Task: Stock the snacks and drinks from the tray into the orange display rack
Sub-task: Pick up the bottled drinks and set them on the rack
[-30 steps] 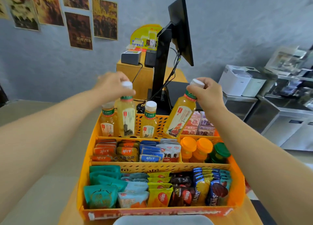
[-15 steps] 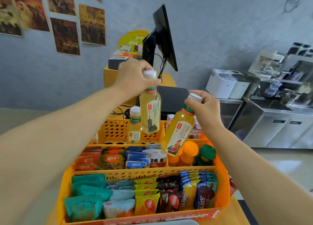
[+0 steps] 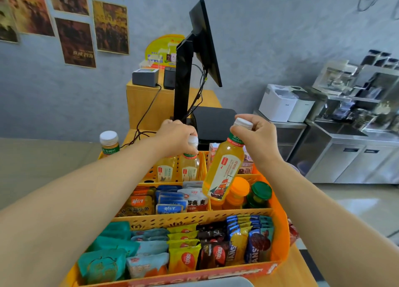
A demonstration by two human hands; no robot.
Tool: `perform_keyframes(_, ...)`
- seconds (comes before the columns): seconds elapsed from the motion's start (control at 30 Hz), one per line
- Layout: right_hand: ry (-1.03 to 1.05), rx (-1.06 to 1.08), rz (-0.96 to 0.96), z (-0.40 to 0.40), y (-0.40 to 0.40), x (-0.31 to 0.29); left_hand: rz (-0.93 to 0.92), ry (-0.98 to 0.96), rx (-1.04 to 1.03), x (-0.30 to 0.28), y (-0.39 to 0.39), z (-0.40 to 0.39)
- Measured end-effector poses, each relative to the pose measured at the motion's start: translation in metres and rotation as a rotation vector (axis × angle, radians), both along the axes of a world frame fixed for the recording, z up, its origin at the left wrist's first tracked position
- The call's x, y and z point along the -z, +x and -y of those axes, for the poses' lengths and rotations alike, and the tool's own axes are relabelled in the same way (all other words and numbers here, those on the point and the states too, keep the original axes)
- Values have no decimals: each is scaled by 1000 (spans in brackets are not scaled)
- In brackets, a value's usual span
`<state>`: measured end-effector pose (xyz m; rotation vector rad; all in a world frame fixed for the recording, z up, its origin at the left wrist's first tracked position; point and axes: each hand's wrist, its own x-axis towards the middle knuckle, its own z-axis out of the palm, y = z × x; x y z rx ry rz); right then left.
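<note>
An orange display rack [image 3: 278,226] is seen filling the lower middle of the view, set on a wooden counter [image 3: 300,271] and divided into three stepped tiers. The front tier is packed with snack packets [image 3: 185,258] in teal, pale blue, yellow, dark red and blue wrappers. The middle tier is filled on its left with flat orange and blue sachets [image 3: 170,206], and on its right with small bottles topped by orange caps [image 3: 239,186] and a green cap [image 3: 261,189].

Behind the rack, a black monitor [image 3: 205,42] on a stand is seen against the grey wall, with posters [image 3: 75,42] pinned at the upper left and steel kitchen units [image 3: 349,152] at the right.

The back tier is occupied by upright tea bottles. One of them [image 3: 190,168] is gripped at its white cap by the left hand [image 3: 174,136], the fingers curled closed over the top; its base is hidden, but its body sits within the back compartment beside another bottle [image 3: 165,170]. A further bottle [image 3: 109,142] is seen at the far left of that tier, mostly hidden by the left forearm.

A tilted tea bottle [image 3: 223,171] with a ship on its label is held in the air by the right hand [image 3: 257,138], the fingers pinched shut around its white cap; it hangs over the middle tier, its base above the orange-capped bottles.

A pale tray edge [image 3: 205,283] is glimpsed at the bottom border.
</note>
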<state>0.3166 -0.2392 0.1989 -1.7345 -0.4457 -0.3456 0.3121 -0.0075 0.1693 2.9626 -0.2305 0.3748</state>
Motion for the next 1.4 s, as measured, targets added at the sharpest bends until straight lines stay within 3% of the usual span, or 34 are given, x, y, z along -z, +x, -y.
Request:
perform_keyframes(0.13, -11, 18, -5, -7, 0, 2, -75, -55, -2, -19, -5, -12)
perform_keyframes(0.3, 112, -18, -33, -30, -6, -8, 103, -148, -128, -63, -30, -69)
perform_keyframes(0.5, 134, -146, -42, -93, -22, -26, -134, -94, -258, -66, -69, -134)
perform_keyframes(0.6, -45, -165, 10, -133, -29, -25, -223, -172, -268, -48, -80, -152)
perform_keyframes(0.7, -358, -139, 109, -170, -33, -17, -288, -215, -294, -27, -87, -163)
perform_keyframes(0.93, -926, -121, 193, -222, -31, 11, -158, -190, -331, 0, -91, -166)
perform_keyframes(1.07, -1052, -194, 191, -230, -29, 18, -137, -233, -290, -1, -93, -165)
perform_keyframes(1.17, -989, -299, 129, -221, -24, 8, -134, -322, -238, 3, -96, -167)
perform_keyframes(1.23, -913, -201, 190, -204, -15, -6, -132, -408, -198, 5, -99, -170)
perform_keyframes(1.3, -971, -20, 260, -180, -1, -16, -119, -453, -160, 8, -101, -173)
perform_keyframes(1.4, -1253, 22, 24, -147, 11, -18, -104, -472, -138, 12, -100, -174)
